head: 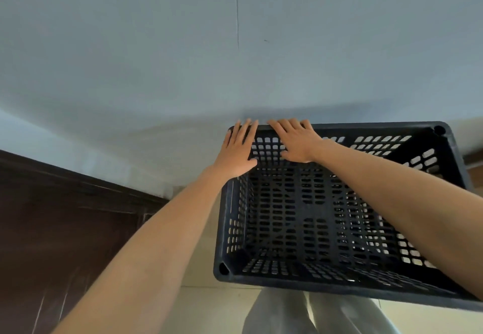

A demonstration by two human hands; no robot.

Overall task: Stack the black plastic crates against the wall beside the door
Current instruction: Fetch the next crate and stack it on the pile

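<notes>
— What sits nearest you?
— My two forearms. My left forearm [146, 242] comes up from the lower left. My right forearm [392, 184] comes in from the right edge, across the crate's open top. Under them are my two grey trouser legs [274, 315], above the pale floor [203, 305].

— How many crates?
— I count one black crate [287, 282], with slotted walls and a slotted bottom. I cannot tell whether another sits beneath it.

— Where is it?
— At the floor's far edge, with its far rim running along the blue-grey wall [156, 46]. I can't tell whether it touches the wall or stops just short. One dark brown door [65, 216] stands to the left, apart from the crate's left side.

— And your hands?
— Both are released and grasp nothing. My left hand [239, 148] lies flat on the rim's far left corner, fingers straight. My right hand [298, 141] is just beside it, palm down, its fingers stretched out to the far rim.
</notes>
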